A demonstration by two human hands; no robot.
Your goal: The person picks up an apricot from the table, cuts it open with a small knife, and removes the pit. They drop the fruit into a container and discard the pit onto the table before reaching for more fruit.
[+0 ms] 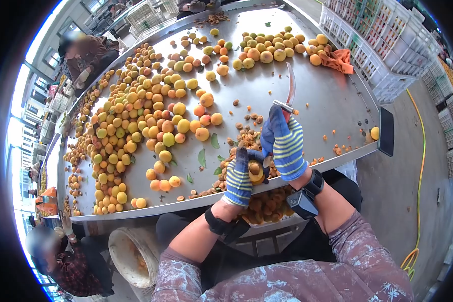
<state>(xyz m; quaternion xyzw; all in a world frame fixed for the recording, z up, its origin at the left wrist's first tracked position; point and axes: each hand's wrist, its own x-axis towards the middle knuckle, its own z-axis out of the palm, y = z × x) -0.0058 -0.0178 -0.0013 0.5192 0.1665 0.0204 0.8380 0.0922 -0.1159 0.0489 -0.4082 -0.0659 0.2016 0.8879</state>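
My left hand [239, 176], in a blue, yellow and white striped glove, is closed around an apricot [255, 172] at the table's near edge. A brown spot, perhaps the pit or a cut face, shows on this fruit. My right hand [287, 146], gloved alike, grips a curved knife [291, 83] whose long, reddish-silver blade points up and away. Its fingers are close to the held apricot, and a small metal tip shows below them. Pits and scraps [246, 135] lie heaped just beyond my hands. Below the edge, a container holds brown halved fruit [267, 206].
Many whole apricots [121, 121] cover the left of the metal table [332, 116], with more at the back beside an orange cloth [338, 60]. A dark phone-like slab [386, 132] is at the right corner. Crates [382, 45], a white bucket [132, 256] and other people surround it.
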